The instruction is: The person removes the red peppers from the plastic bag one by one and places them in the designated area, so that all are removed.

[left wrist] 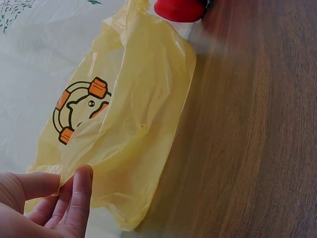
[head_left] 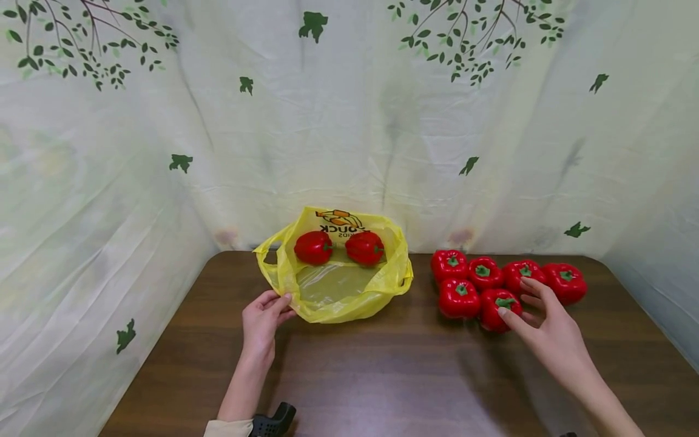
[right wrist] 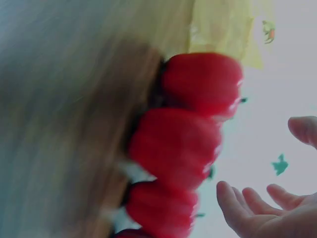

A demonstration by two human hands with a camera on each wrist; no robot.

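A yellow plastic bag (head_left: pixel 338 309) stands with its mouth spread at the back of the table, two red bell peppers (head_left: pixel 314 247) inside it. My left hand (head_left: pixel 264 321) pinches the bag's near left rim between thumb and fingers; the left wrist view shows the thin plastic (left wrist: pixel 143 89) caught there. Over on the right, several more red bell peppers (head_left: pixel 460 298) sit bunched together, green stems up. Above the nearest one, a red bell pepper (head_left: pixel 494 308), hovers my right hand (head_left: pixel 554 331), thumb and fingers apart. The right wrist view shows nothing between those fingers (right wrist: pixel 282 196).
The brown wooden table (head_left: pixel 382 376) has its back edge against a pale curtain (head_left: pixel 355 133) printed with leaves. One bag handle (head_left: pixel 267 252) loops out at the left. A black wrist device (head_left: pixel 275 419) is on the left forearm.
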